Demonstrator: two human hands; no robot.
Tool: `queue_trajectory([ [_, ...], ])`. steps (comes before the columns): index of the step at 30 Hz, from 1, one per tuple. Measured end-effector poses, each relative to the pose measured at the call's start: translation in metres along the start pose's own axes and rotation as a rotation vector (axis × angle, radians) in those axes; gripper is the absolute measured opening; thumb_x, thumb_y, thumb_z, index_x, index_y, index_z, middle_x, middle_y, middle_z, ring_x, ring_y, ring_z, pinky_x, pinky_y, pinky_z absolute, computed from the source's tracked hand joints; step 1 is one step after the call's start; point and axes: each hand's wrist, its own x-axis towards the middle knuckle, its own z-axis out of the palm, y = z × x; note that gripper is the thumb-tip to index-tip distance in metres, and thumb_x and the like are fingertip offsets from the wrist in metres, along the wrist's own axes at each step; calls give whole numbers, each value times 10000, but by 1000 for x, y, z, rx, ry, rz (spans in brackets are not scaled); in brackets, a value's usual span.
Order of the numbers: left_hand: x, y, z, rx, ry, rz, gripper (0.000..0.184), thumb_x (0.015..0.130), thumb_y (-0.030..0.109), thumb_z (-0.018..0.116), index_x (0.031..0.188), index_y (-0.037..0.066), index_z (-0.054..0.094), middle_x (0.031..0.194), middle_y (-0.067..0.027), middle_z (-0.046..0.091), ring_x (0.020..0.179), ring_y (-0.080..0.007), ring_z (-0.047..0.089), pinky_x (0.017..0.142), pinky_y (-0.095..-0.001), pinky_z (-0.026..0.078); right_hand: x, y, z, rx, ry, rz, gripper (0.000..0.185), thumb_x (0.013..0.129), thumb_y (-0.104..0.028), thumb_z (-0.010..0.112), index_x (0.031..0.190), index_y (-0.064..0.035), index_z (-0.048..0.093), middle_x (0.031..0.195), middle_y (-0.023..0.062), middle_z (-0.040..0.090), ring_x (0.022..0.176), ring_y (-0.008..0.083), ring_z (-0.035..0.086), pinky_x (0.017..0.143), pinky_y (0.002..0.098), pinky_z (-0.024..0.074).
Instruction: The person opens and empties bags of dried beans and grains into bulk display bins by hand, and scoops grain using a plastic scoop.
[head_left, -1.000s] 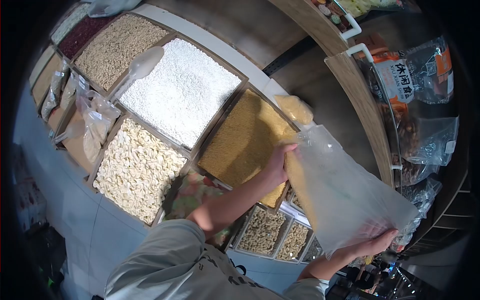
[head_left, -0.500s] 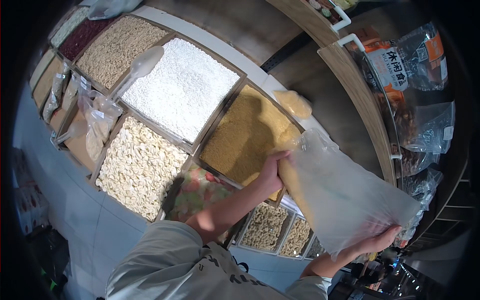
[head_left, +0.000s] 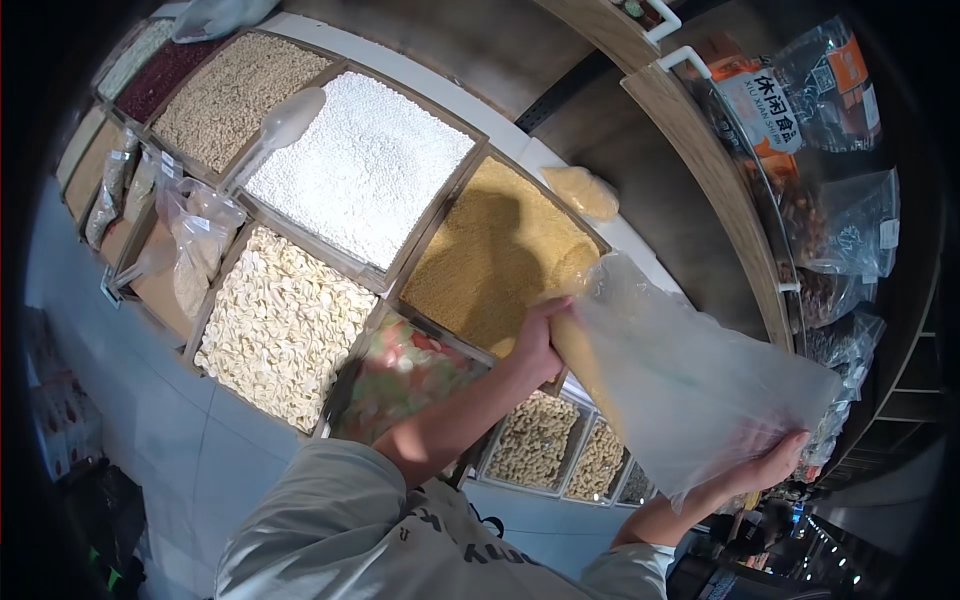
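A large translucent plastic bag [head_left: 700, 370] stretches between my two hands, with yellow grain along its left side. My left hand [head_left: 540, 342] is closed round the bag's left edge, over the front corner of the bin of yellow grain [head_left: 480, 240]. At the bag's right end, my right hand [head_left: 770, 465] grips it from below, and part of the fingers shows only through the plastic. My shadow falls across the yellow grain.
Left of the yellow grain are bins of white grains [head_left: 365, 165] with a scoop [head_left: 290, 118], and pale flat pieces [head_left: 285, 330]. A small filled bag [head_left: 582, 192] lies behind. Packaged food [head_left: 765, 115] stands beyond a curved wooden shelf edge [head_left: 715, 175]. Nut bins [head_left: 532, 440] sit below.
My left hand has moved slightly left and down with the bag's edge. The right hand keeps its hold. The view has shifted a little, and the shelf packages appear farther left and higher.
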Motion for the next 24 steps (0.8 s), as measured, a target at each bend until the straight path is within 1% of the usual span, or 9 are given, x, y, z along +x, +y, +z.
queue_trajectory([
  [2, -5, 4, -5, -19, 20, 24, 90, 814, 156, 649, 839, 108, 576, 748, -12, 574, 720, -177, 591, 742, -346, 511, -2, 0, 2, 99, -12, 14, 381, 996, -292, 480, 1096, 55, 604, 969, 129, 658, 780, 179, 652, 645, 271, 547],
  [4, -4, 7, -17, -40, -17, 48, 245, 826, 164, 625, 1037, 55, 566, 994, -83, 614, 943, -249, 606, 913, -447, 493, -1, 2, -1, 53, -91, 11, 371, 993, -277, 490, 1111, 57, 600, 992, 133, 655, 827, 179, 648, 687, 289, 551],
  [7, -10, 14, -24, -55, -23, 91, 302, 830, 166, 617, 1100, 48, 548, 1050, -101, 606, 1008, -282, 595, 967, -485, 462, -5, 1, 11, 102, -140, -31, 362, 989, -272, 508, 1115, 54, 600, 1008, 128, 655, 853, 171, 642, 701, 287, 545],
  [8, -12, 16, -25, -60, -24, 99, 302, 830, 166, 617, 1100, 48, 548, 1050, -101, 606, 1008, -282, 595, 967, -485, 462, -5, 2, 12, 106, -149, -30, 362, 989, -272, 508, 1115, 54, 600, 1008, 128, 655, 853, 171, 642, 701, 287, 545],
  [10, -26, 23, -14, -81, -12, 135, 132, 815, 150, 644, 914, 102, 570, 818, -21, 581, 778, -181, 595, 768, -358, 519, -3, 6, 12, 72, -251, -51, 375, 986, -290, 521, 1133, 47, 594, 1013, 119, 657, 846, 161, 642, 681, 273, 537],
  [11, -24, 26, -19, -86, -15, 145, 132, 815, 150, 644, 914, 102, 570, 818, -21, 581, 778, -181, 595, 768, -358, 519, -4, 6, 14, 78, -260, -51, 375, 986, -290, 521, 1133, 47, 594, 1013, 119, 657, 846, 161, 642, 681, 273, 537],
  [13, -21, 32, -29, -80, -100, 157, 333, 823, 167, 618, 1128, 52, 546, 1082, -104, 609, 1050, -294, 588, 974, -502, 450, -7, 6, 20, 112, -270, -47, 392, 983, -319, 526, 1121, 40, 603, 995, 104, 661, 827, 154, 641, 661, 261, 530],
  [20, -36, 39, -17, -100, -74, 167, 357, 826, 174, 614, 1155, 54, 541, 1102, -104, 608, 1064, -297, 581, 981, -509, 443, -11, -3, 31, 130, -324, -6, 366, 980, -333, 536, 1058, 13, 624, 911, 74, 655, 727, 123, 617, 591, 243, 506],
  [24, -34, 38, -24, -111, -64, 153, 355, 832, 173, 609, 1157, 49, 537, 1107, -105, 608, 1066, -296, 580, 986, -505, 437, -18, -10, 37, 123, -236, 5, 333, 975, -335, 546, 986, -12, 628, 840, 39, 635, 667, 97, 593, 546, 227, 484],
])
